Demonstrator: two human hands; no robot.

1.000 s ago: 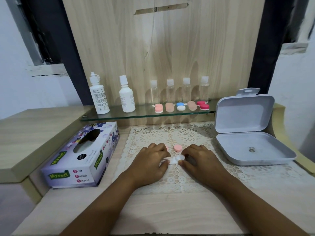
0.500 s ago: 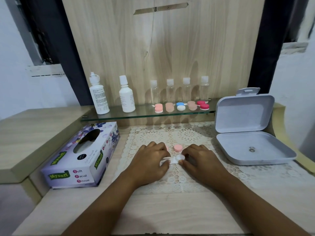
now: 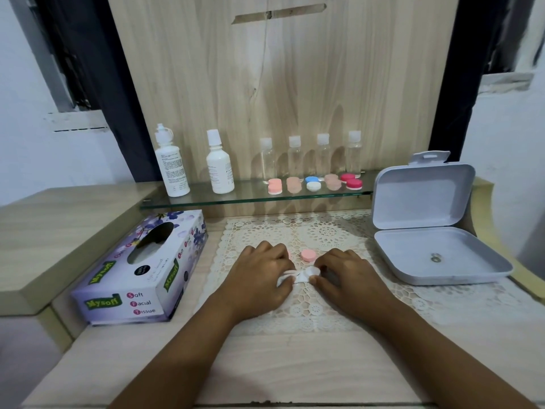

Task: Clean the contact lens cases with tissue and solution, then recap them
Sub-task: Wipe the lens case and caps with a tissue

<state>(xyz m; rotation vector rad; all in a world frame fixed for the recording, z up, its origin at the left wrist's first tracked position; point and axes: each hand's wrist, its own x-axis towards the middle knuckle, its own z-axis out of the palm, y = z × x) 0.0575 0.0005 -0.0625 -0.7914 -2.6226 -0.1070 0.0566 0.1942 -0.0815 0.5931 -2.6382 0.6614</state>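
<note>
Both hands work low over the lace mat (image 3: 324, 234). My left hand (image 3: 259, 276) curls its fingers round a white tissue (image 3: 287, 278). My right hand (image 3: 348, 276) pinches a white lens case (image 3: 309, 271) whose end shows between the two hands; tissue is pushed against it. A pink cap (image 3: 308, 255) lies on the mat just beyond the hands. A second pink bit (image 3: 289, 255) peeks out behind my left fingers. Two white solution bottles (image 3: 172, 163) (image 3: 219, 166) stand on the glass shelf (image 3: 206, 199).
Several capped lens cases (image 3: 312, 183) in pink, beige, blue-white and red line the shelf before small clear bottles (image 3: 295, 156). A tissue box (image 3: 141, 270) lies at the left. An open grey plastic box (image 3: 436, 255) sits at the right.
</note>
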